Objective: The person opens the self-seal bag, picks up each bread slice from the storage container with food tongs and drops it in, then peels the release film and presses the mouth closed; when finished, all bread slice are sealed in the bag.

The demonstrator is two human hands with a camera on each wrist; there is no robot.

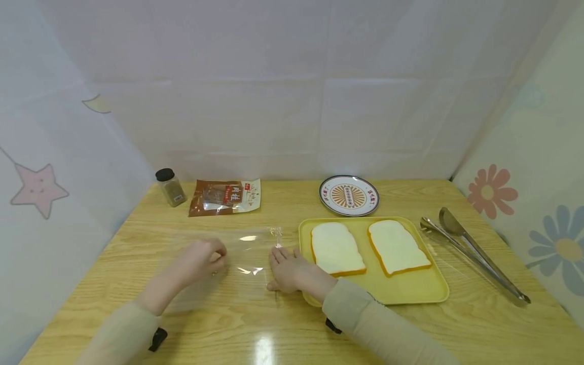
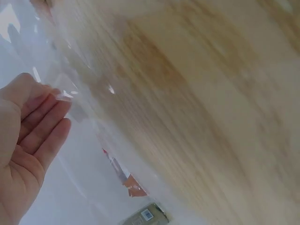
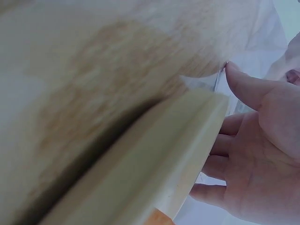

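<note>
A clear plastic bag (image 1: 248, 253) lies across the middle of the table, shiny with reflections and hard to make out at its left end. My left hand (image 1: 203, 258) pinches the film between thumb and curled fingers; the left wrist view shows the clear plastic at the fingertips (image 2: 63, 96). On the bag's right edge rests my right hand (image 1: 289, 271), its fingers fairly straight and the thumb spread apart. The right wrist view has the thumb (image 3: 239, 82) at the bag's edge, beside the tray's rim.
A yellow tray (image 1: 401, 294) with two bread slices (image 1: 335, 248) sits right of the bag, under my right wrist. Metal tongs (image 1: 474, 253) lie at the far right. A patterned plate (image 1: 349, 196), a brown spice packet (image 1: 223, 197) and a black-capped jar (image 1: 171, 188) line the back.
</note>
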